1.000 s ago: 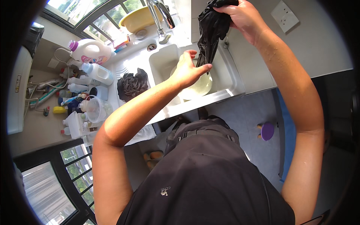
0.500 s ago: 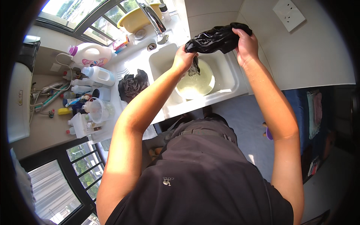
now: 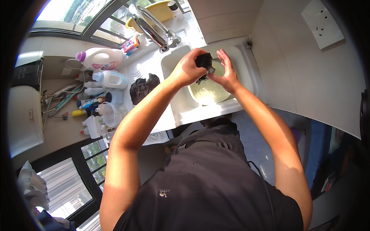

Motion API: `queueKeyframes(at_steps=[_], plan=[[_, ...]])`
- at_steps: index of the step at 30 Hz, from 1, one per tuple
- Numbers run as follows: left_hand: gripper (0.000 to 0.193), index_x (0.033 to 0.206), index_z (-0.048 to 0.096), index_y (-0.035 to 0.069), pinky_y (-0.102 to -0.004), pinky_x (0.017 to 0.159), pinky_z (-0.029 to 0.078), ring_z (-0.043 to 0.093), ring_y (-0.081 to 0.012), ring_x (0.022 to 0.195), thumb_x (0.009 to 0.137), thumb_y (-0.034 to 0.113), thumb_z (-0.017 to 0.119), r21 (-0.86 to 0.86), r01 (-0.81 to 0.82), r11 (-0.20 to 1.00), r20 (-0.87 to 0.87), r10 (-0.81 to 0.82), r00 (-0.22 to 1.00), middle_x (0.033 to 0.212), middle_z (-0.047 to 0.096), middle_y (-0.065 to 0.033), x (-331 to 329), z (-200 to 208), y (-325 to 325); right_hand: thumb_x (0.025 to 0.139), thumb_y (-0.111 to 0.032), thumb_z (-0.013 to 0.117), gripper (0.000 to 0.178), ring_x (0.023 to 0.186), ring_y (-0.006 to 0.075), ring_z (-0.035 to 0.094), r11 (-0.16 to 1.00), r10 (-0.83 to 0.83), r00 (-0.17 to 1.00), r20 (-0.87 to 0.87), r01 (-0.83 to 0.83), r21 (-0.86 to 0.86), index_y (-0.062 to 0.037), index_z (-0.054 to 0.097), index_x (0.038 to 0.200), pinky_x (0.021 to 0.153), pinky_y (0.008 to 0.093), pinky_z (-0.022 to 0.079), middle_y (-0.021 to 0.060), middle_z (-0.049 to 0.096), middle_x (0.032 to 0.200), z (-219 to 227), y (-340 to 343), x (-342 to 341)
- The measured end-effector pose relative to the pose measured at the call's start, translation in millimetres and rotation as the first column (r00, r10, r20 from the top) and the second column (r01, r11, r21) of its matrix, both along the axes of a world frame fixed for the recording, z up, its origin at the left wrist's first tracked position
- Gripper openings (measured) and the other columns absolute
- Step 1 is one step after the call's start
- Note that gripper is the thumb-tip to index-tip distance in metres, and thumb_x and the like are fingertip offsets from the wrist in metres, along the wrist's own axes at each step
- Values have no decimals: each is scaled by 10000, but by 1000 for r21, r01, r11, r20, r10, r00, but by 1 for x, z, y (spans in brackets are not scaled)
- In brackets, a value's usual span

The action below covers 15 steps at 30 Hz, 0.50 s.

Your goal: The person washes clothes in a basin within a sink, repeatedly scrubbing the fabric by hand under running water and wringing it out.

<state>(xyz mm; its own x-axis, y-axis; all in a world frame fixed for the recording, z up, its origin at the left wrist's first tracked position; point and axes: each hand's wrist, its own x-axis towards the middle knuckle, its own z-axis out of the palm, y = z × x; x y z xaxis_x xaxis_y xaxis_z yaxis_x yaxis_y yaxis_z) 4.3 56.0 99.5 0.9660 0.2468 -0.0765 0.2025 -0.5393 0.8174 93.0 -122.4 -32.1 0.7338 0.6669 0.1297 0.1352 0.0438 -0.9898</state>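
A bunched, wet black cloth [image 3: 204, 63] is gripped in my left hand [image 3: 189, 68], above a round basin [image 3: 210, 92] of cloudy water. My right hand [image 3: 227, 73] is beside the cloth with its fingers spread apart; the thumb comes close to the cloth, and I cannot tell whether it touches. The basin stands inside the white sink [image 3: 256, 82]. On the ribbed drainboard to the left lies a second crumpled dark cloth [image 3: 144, 88].
A chrome faucet [image 3: 148, 29] rises behind the sink, near a yellow basin [image 3: 158, 13] and a small detergent box [image 3: 131, 45]. White detergent jugs [image 3: 102, 59] and several bottles crowd the left side. A tiled wall with a socket plate [image 3: 322, 24] borders the right.
The black cloth was stretched between both hands and is now bunched in my left hand. My right hand has let go, moved left and down, and opened its fingers.
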Motion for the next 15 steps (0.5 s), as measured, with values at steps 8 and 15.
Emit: queueKeyframes(at_steps=[8, 15], plan=[[345, 1072, 632, 16, -345, 901, 531, 653, -229, 923, 730, 50, 666, -163, -135, 977, 61, 147, 987, 988, 658, -112, -20, 18, -14, 698, -212, 1000, 1131, 1192, 302, 704, 961, 0, 1000, 3, -1, 275, -101, 328, 1601, 1084, 486, 510, 102, 721, 1229, -31, 89, -47], [382, 1144, 581, 21, -284, 874, 548, 655, -127, 945, 789, -121, 605, -639, -168, 751, 190, 365, 911, 1039, 667, -49, -49, 3, 8, 724, -141, 901, 446, 1083, 358, 698, 987, 127, 991, 45, -122, -105, -93, 669, 1102, 1022, 476, 536, 78, 753, 1021, -61, 73, -28]])
